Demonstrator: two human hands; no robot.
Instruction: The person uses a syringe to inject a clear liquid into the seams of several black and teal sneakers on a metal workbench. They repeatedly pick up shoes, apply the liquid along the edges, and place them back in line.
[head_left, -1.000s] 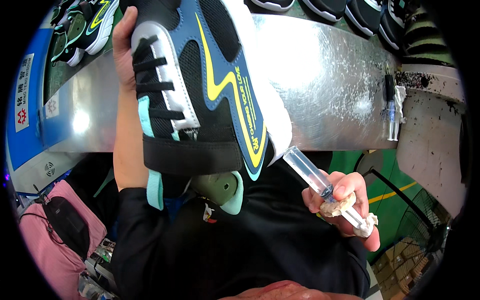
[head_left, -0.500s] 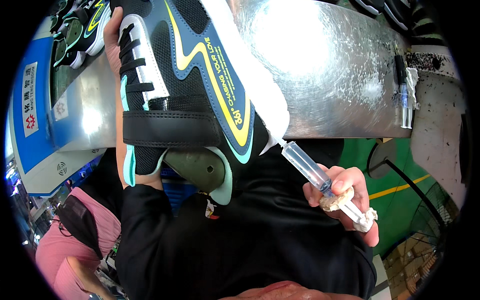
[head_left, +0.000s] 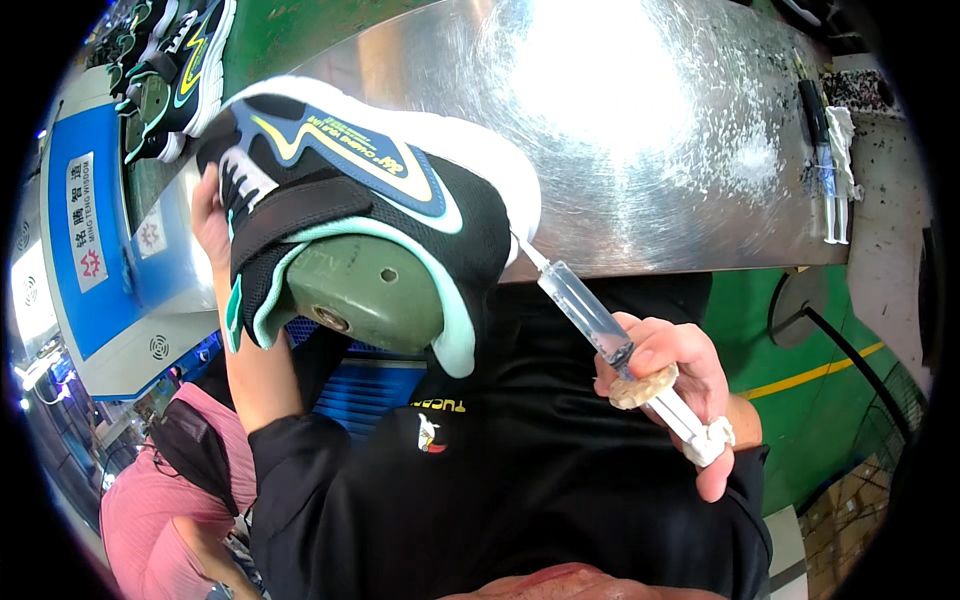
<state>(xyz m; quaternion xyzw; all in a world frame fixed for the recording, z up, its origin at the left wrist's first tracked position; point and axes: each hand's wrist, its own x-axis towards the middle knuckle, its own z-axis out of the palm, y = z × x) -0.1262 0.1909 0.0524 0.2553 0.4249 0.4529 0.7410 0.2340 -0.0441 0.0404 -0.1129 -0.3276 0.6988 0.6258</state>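
My left hand [head_left: 210,222] grips a black and blue sports shoe [head_left: 355,190] by its toe and lace side; part of the hand is hidden behind it. The shoe has a white sole, yellow trim, a strap and a mint collar. A green last [head_left: 365,290] fills it. My right hand [head_left: 680,365] is closed round a clear syringe [head_left: 590,315], its plunger and flange wrapped in whitish padding. The needle tip reaches the seam between upper and sole at the heel, seemingly touching it.
A scratched metal table [head_left: 660,200] lies beyond the shoe. A pen and a second syringe [head_left: 828,190] rest at its right edge. More shoes [head_left: 195,75] stand at far left by a blue and white machine [head_left: 95,230]. A person in pink [head_left: 170,500] is at lower left.
The shoe has turned and tilted, bringing its opening and last more into view. The syringe has shifted slightly left and up, its tip staying at the heel edge of the sole.
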